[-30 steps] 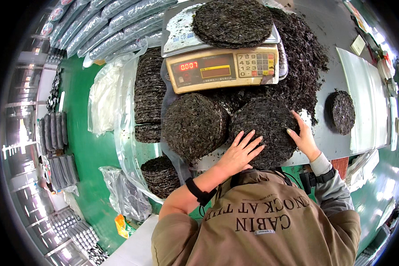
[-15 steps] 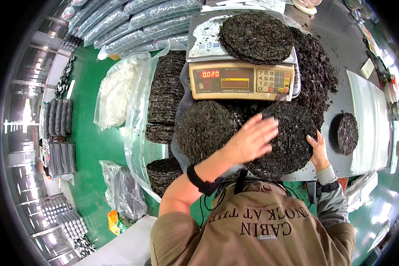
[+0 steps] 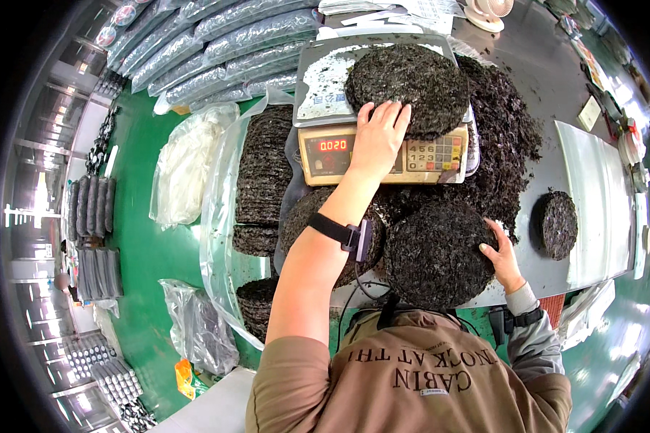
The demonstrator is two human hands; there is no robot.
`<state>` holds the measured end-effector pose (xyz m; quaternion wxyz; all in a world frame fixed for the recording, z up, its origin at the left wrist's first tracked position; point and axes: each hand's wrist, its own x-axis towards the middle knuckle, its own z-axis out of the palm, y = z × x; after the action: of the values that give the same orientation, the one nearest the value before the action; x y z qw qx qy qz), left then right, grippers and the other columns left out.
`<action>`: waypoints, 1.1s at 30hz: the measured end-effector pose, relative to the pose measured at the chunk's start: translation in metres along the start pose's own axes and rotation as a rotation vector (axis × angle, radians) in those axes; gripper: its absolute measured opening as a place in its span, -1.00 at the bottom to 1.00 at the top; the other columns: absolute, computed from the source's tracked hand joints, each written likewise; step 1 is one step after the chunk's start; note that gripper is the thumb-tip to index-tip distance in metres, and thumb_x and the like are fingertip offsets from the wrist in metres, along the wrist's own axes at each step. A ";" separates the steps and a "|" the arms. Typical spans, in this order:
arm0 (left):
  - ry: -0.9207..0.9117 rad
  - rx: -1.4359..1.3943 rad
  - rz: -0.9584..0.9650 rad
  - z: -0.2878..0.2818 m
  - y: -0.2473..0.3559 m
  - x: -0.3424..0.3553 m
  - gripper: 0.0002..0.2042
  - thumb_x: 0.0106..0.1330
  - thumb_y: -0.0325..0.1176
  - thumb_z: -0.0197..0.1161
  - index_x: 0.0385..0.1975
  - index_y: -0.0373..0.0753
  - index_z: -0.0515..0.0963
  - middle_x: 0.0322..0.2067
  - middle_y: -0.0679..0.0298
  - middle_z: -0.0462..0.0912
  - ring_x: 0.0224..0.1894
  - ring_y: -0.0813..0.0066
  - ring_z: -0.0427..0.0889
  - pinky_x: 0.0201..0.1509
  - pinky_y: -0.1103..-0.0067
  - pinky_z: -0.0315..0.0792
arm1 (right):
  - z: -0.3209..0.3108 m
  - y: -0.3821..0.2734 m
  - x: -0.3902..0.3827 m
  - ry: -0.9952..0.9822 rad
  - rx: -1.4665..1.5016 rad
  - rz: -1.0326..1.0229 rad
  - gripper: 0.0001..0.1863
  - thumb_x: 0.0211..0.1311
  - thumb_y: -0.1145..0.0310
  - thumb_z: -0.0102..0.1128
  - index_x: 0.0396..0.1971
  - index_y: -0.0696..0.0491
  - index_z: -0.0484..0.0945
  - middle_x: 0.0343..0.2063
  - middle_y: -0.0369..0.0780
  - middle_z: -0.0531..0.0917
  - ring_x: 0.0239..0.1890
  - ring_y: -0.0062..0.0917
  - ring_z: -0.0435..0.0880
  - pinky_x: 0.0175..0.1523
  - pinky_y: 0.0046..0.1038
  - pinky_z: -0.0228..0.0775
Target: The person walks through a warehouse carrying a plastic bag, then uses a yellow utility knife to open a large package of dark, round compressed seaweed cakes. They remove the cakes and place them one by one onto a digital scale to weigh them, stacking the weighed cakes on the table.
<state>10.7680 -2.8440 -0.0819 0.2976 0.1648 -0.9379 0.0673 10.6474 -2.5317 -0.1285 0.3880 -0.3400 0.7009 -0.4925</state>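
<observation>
Left hand (image 3: 378, 137) flat, fingers spread on near edge of dried seaweed disc (image 3: 408, 90) atop scale (image 3: 383, 155); disc at its 1 o'clock. I see right hand (image 3: 500, 254) cupping front disc (image 3: 433, 252) rim.

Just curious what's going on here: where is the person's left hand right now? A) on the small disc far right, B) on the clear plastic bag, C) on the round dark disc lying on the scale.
C: the left hand rests on the dark disc atop the scale.
</observation>
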 end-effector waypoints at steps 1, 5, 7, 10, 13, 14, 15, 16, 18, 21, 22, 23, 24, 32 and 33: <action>0.010 -0.061 0.023 -0.004 -0.001 -0.002 -0.47 -0.22 -0.48 0.24 -0.09 -0.24 0.35 -0.09 0.23 0.41 0.00 0.37 0.35 0.15 0.33 0.10 | -0.001 -0.001 0.004 0.041 0.074 -0.001 -0.44 -0.02 0.59 0.06 0.07 0.12 0.18 0.00 -0.17 0.35 0.03 -0.47 0.34 0.16 -0.42 0.12; 0.245 -0.277 0.049 -0.042 0.007 0.004 -0.56 -0.26 -0.50 0.28 -0.24 -0.25 0.45 -0.30 0.19 0.53 -0.20 0.33 0.48 -0.04 0.46 0.33 | -0.019 -0.016 0.028 0.231 0.088 -0.167 -0.40 -0.03 0.63 0.05 0.09 0.11 0.14 0.03 -0.14 0.33 0.10 -0.42 0.30 0.18 -0.42 0.10; 0.402 -0.545 -0.271 -0.063 0.017 0.015 -0.61 -0.08 -0.45 0.27 -0.18 -0.30 0.41 -0.30 0.14 0.53 -0.27 0.33 0.52 -0.12 0.49 0.37 | -0.027 -0.046 0.045 0.288 0.028 -0.347 -0.41 -0.04 0.59 0.08 0.08 0.12 0.15 0.04 -0.13 0.33 0.08 -0.43 0.32 0.17 -0.43 0.12; 0.490 -0.892 -0.722 -0.063 0.004 0.036 -0.60 0.09 -0.36 0.19 -0.09 -0.38 0.33 -0.27 0.09 0.53 -0.23 0.34 0.51 -0.09 0.52 0.33 | -0.021 -0.102 0.081 0.284 -0.149 -0.590 -0.40 -0.09 0.55 0.15 0.04 0.14 0.20 0.03 -0.16 0.35 0.00 -0.48 0.39 0.11 -0.45 0.19; 0.358 -0.938 -0.972 -0.009 -0.039 0.018 -0.53 0.12 -0.36 0.18 -0.02 -0.45 0.24 -0.09 0.08 0.41 -0.08 0.43 0.38 0.02 0.55 0.22 | 0.010 -0.160 0.118 0.209 -0.481 -0.734 -0.41 -0.12 0.44 0.22 0.00 0.14 0.25 -0.04 -0.14 0.39 -0.04 -0.41 0.41 0.07 -0.42 0.22; 0.175 -0.805 -1.117 -0.014 -0.036 0.023 -0.48 0.13 -0.35 0.16 0.05 -0.44 0.15 -0.01 -0.02 0.31 0.03 0.29 0.32 0.08 0.49 0.17 | 0.017 -0.164 0.136 0.200 -0.595 -0.817 -0.40 -0.12 0.39 0.23 0.00 0.13 0.25 -0.05 -0.13 0.39 -0.02 -0.36 0.38 0.08 -0.40 0.20; 0.195 -0.642 -0.993 -0.004 -0.037 0.016 -0.45 0.11 -0.33 0.14 0.05 -0.46 0.11 0.00 -0.16 0.26 0.06 0.01 0.27 0.12 0.39 0.15 | 0.025 -0.164 0.154 0.187 -0.711 -0.899 -0.39 -0.12 0.34 0.24 0.00 0.12 0.25 -0.06 -0.11 0.39 0.00 -0.31 0.35 0.10 -0.37 0.18; 0.259 -0.495 -0.797 0.000 -0.036 0.015 -0.45 0.10 -0.36 0.13 0.05 -0.46 0.11 0.03 -0.16 0.21 0.09 0.00 0.22 0.15 0.38 0.10 | 0.031 -0.164 0.169 0.158 -0.787 -0.889 -0.38 -0.13 0.28 0.24 -0.01 0.13 0.23 -0.03 -0.10 0.36 0.05 -0.26 0.28 0.14 -0.33 0.12; 0.262 -0.370 -0.526 0.000 -0.038 0.011 -0.46 0.09 -0.41 0.12 0.06 -0.45 0.11 0.08 -0.15 0.14 0.14 -0.01 0.14 0.19 0.34 0.02 | 0.041 -0.167 0.194 0.109 -0.856 -0.943 -0.38 -0.11 0.25 0.21 -0.03 0.16 0.22 -0.02 -0.08 0.35 0.07 -0.25 0.26 0.16 -0.33 0.09; 0.033 -0.388 -0.398 0.003 -0.039 -0.002 -0.52 0.10 -0.41 0.09 0.02 -0.44 0.19 0.06 -0.09 0.20 0.17 0.00 0.10 0.21 0.30 0.00 | 0.063 -0.163 0.225 0.066 -0.956 -1.022 -0.39 -0.06 0.16 0.16 -0.03 0.18 0.24 -0.01 -0.08 0.34 0.10 -0.27 0.24 0.19 -0.32 0.04; 0.007 -0.333 -0.372 0.003 -0.039 -0.005 -0.55 0.11 -0.40 0.07 0.00 -0.44 0.21 0.06 -0.07 0.22 0.17 0.02 0.10 0.21 0.30 0.00 | 0.070 -0.158 0.234 0.057 -1.007 -1.017 -0.40 -0.04 0.14 0.13 -0.04 0.18 0.24 -0.01 -0.08 0.35 0.10 -0.28 0.24 0.19 -0.30 0.03; -0.020 -0.279 -0.346 0.002 -0.038 -0.007 -0.58 0.13 -0.38 0.05 -0.01 -0.43 0.24 0.05 -0.06 0.24 0.18 0.04 0.10 0.21 0.30 0.00 | 0.077 -0.150 0.241 0.048 -1.058 -1.012 -0.41 -0.02 0.12 0.11 -0.04 0.18 0.25 -0.01 -0.09 0.35 0.11 -0.29 0.24 0.19 -0.29 0.02; -0.026 -0.278 -0.352 0.001 -0.036 -0.007 -0.59 0.14 -0.37 0.04 -0.02 -0.43 0.25 0.05 -0.05 0.24 0.18 0.05 0.11 0.21 0.29 0.01 | 0.083 -0.147 0.242 0.049 -1.075 -0.988 -0.45 0.01 0.11 0.07 -0.07 0.19 0.30 -0.04 -0.09 0.38 0.10 -0.28 0.25 0.19 -0.27 0.02; -0.021 -0.243 -0.341 0.002 -0.034 -0.009 -0.61 0.15 -0.34 0.01 -0.04 -0.40 0.29 0.04 0.00 0.27 0.17 0.11 0.13 0.20 0.30 0.03 | 0.084 -0.147 0.233 0.029 -1.009 -0.929 -0.63 -0.04 0.23 0.12 -0.28 0.17 0.37 -0.31 -0.09 0.42 -0.13 -0.24 0.36 0.00 -0.30 0.19; -0.022 -0.235 -0.338 0.001 -0.034 -0.009 -0.61 0.15 -0.34 0.01 -0.04 -0.40 0.29 0.04 0.01 0.27 0.17 0.12 0.13 0.20 0.30 0.03 | 0.085 -0.147 0.233 0.031 -0.999 -0.905 -0.66 -0.04 0.25 0.12 -0.31 0.16 0.37 -0.33 -0.10 0.43 -0.16 -0.24 0.37 -0.03 -0.30 0.21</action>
<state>10.7860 -2.8740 -0.0872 0.3115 0.2847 -0.9016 -0.0951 10.6270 -2.8096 -0.0546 -0.0705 -0.7316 0.6386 -0.2279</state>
